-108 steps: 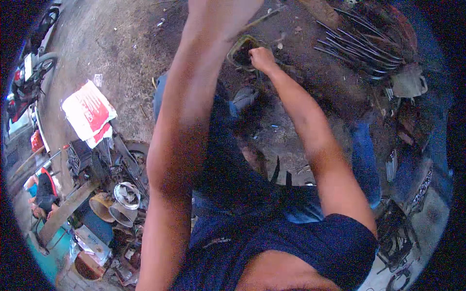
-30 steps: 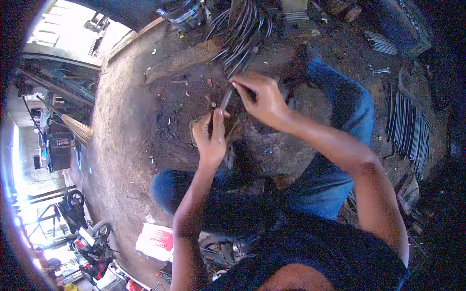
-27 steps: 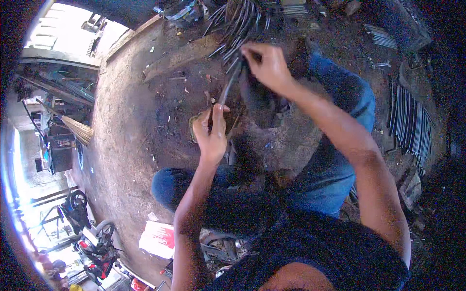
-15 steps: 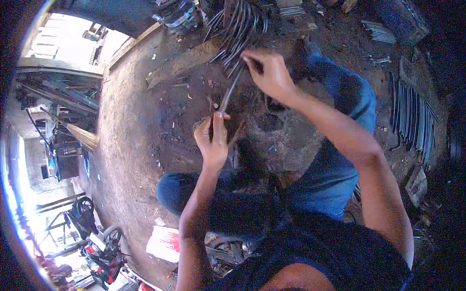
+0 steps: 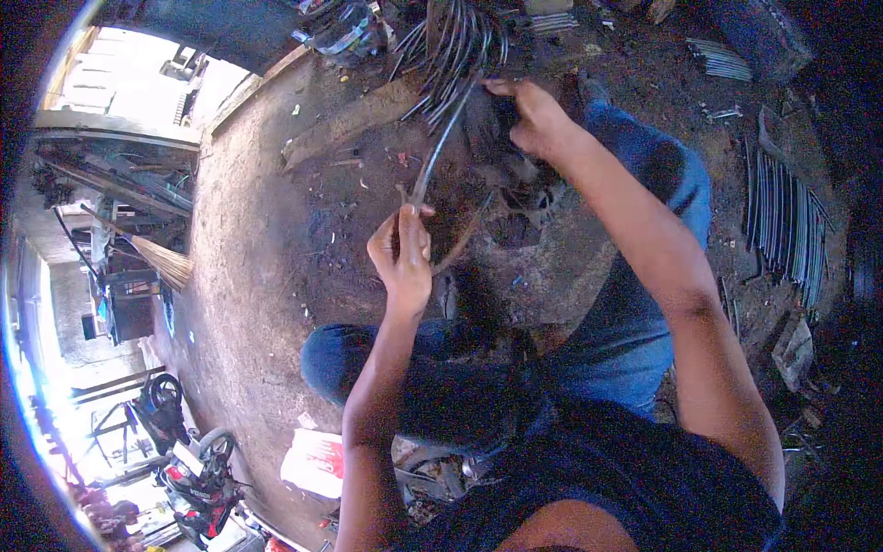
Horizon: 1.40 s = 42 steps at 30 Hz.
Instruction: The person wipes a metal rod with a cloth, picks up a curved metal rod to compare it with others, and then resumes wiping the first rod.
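Observation:
My left hand [image 5: 403,258] is closed around the near end of a thin, shiny metal rod [image 5: 438,158]. The rod slants up and to the right, bending slightly. At its far end the fingertips of my right hand [image 5: 543,121] are pinched together on it. A brownish curved strip [image 5: 464,237] runs from beside my left hand toward the ground; whether the hand holds it too is hidden. Just beyond the rod lies a large bundle of bent dark metal rods [image 5: 460,51].
A wooden plank [image 5: 354,120] lies on the dirt floor left of the bundle. Rows of rods [image 5: 786,221] are laid out at right, with a smaller stack [image 5: 719,61] farther back. A broom [image 5: 161,260], a motorcycle [image 5: 198,488] and a white-red bag [image 5: 313,462] are to the left.
My right hand has moved up and to the right, and more of the rod's length shows between the hands. My left hand has barely moved.

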Each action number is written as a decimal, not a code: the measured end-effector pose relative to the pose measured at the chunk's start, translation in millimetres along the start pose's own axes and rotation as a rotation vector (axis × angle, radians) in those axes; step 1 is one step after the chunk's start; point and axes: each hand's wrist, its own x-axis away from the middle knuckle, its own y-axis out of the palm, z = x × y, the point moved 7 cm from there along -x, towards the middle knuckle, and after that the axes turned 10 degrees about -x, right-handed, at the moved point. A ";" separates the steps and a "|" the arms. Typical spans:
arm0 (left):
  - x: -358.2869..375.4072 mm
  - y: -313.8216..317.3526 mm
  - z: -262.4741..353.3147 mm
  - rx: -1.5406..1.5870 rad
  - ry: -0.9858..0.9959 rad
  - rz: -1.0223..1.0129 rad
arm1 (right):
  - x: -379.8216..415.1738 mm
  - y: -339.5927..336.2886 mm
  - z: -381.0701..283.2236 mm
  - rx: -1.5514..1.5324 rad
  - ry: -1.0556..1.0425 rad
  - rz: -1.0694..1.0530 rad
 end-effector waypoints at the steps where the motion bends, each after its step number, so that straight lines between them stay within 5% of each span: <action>1: -0.6 0.4 -4.0 -0.008 -0.002 0.013 | 3.4 12.4 -9.3 0.152 -0.142 -0.097; 4: -1.4 -0.2 -12.0 -0.067 0.009 0.031 | 54.1 60.5 -52.2 -0.306 0.252 0.231; 6: -1.3 0.9 -15.6 -0.114 0.019 0.037 | 69.0 67.5 -59.7 -0.356 0.302 0.348; 14: 3.0 25.7 -17.4 -0.130 0.032 -0.011 | 41.0 26.6 -40.0 -0.365 0.128 0.597; 17: 2.0 27.7 -14.3 -0.099 0.000 0.025 | 66.4 54.5 -21.7 -0.052 -0.168 0.478; 18: 0.2 27.4 -19.4 -0.047 -0.069 -0.009 | 82.4 69.9 -30.4 -0.082 0.035 0.499; 23: -0.2 33.8 -15.4 -0.182 0.050 -0.039 | 66.1 53.6 -36.9 -0.230 0.101 0.550; 25: -0.1 38.8 -15.4 -0.083 -0.009 -0.017 | 67.8 61.3 -38.0 0.352 -0.377 0.481; 27: -0.6 39.1 -16.6 -0.007 -0.091 -0.005 | 72.5 64.4 -45.6 0.348 -0.364 0.430; 29: -0.4 39.9 -11.2 -0.073 -0.030 -0.040 | 52.6 39.3 -39.8 0.218 -0.104 0.580; 31: 4.3 43.3 -11.7 -0.117 -0.037 -0.056 | 45.2 32.7 -35.3 0.226 -0.139 0.558; 33: 2.9 45.7 -19.9 -0.009 -0.047 -0.046 | 77.0 64.6 -52.8 0.574 -0.451 0.445; 38: 2.2 36.9 -18.7 -0.046 -0.095 -0.037 | 53.4 58.5 -49.4 0.495 -0.236 0.394; 41: 1.6 38.8 -20.4 -0.031 -0.067 -0.065 | 78.2 84.9 -52.7 0.668 -0.533 0.277; 42: -0.1 36.0 -20.8 -0.011 -0.073 -0.060 | 91.8 93.1 -45.3 0.613 -0.478 0.232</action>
